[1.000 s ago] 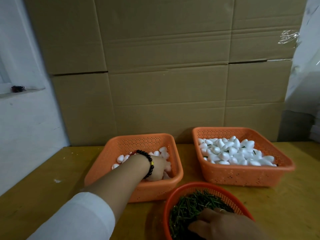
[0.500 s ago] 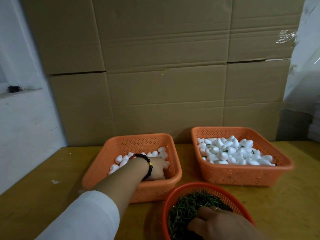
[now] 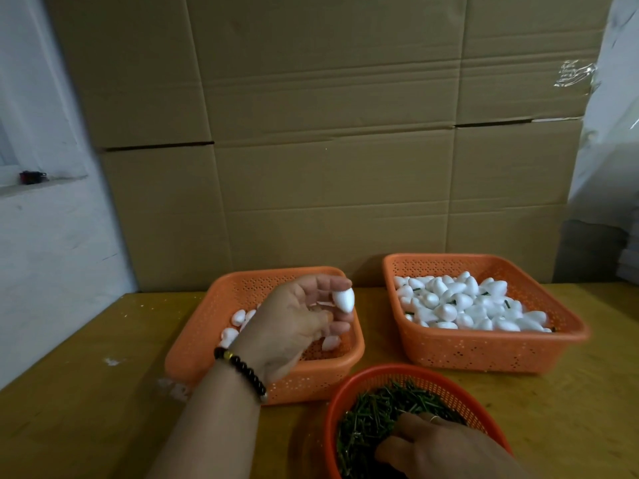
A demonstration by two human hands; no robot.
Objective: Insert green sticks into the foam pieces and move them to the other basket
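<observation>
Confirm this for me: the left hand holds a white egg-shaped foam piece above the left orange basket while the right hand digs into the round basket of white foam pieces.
Not quite. The head view shows the right hand in the round orange basket of green sticks, not foam pieces. The rest stands: the left hand holds a white egg-shaped foam piece above the left orange basket.

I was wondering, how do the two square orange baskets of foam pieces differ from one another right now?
The left basket holds only a few foam pieces, with bare floor showing; the right basket is heaped with them. Green stick ends poke out among the right basket's pieces; none show in the left. The left hand holds a foam piece above the left basket. Both are square, perforated and orange.
</observation>
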